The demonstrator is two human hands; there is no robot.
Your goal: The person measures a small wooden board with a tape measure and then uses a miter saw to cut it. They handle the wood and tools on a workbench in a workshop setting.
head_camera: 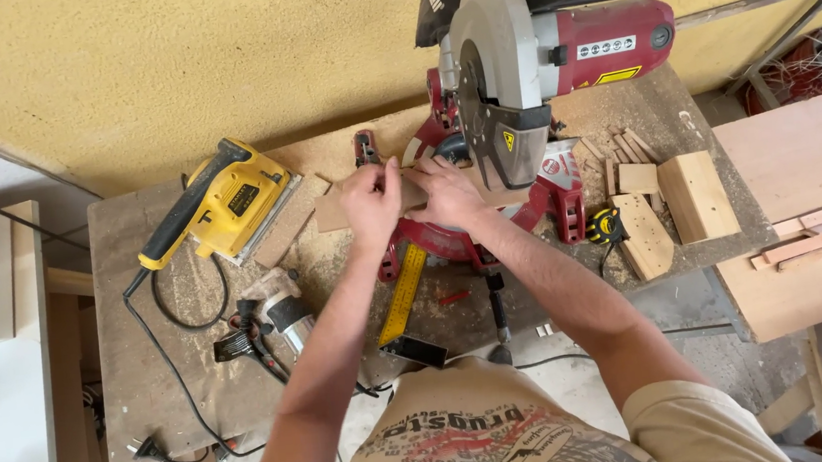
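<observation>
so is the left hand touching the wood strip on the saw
Touching. The head view shows the left hand pressing its fingers onto the wood strip at the saw base.

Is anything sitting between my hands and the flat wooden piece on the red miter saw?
Nothing visible does. The left hand and right hand both already rest on the flat wooden piece at the red miter saw. The grey blade guard hangs just right of the right hand.
</observation>
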